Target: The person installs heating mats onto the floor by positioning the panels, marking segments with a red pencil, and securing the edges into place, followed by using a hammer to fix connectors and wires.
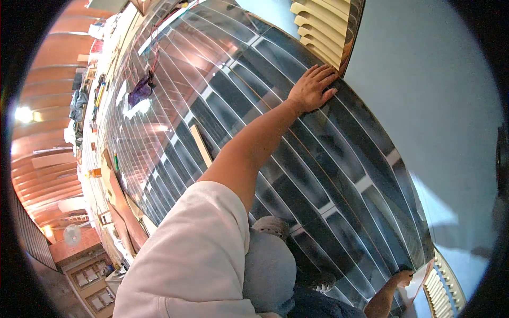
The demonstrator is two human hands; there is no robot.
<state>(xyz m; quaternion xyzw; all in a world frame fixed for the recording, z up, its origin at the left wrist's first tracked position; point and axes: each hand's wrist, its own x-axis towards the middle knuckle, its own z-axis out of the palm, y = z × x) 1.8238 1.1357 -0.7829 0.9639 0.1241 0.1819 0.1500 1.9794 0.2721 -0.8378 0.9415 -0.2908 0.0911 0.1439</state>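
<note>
My left hand [314, 87] lies palm down with fingers spread at the far right edge of a large glossy dark panel [297, 159] with white stripes. The white-sleeved left arm stretches across the panel. At the lower right, my right hand [403, 278] is at the panel's edge with its fingers curled in, beside a pale flat piece [419, 282]. What those fingers hold, if anything, is too small to make out. A jeans-clad knee [270, 270] and grey shoes [271, 225] are over the panel near my left arm.
On the panel lie a wooden strip [201, 146], a purple cloth [140, 89] and white paper [139, 108]. Cream ribbed pieces [321, 24] stand by its right edge, beside a blue surface [419, 95]. A cluttered bench [103, 175] runs along the left.
</note>
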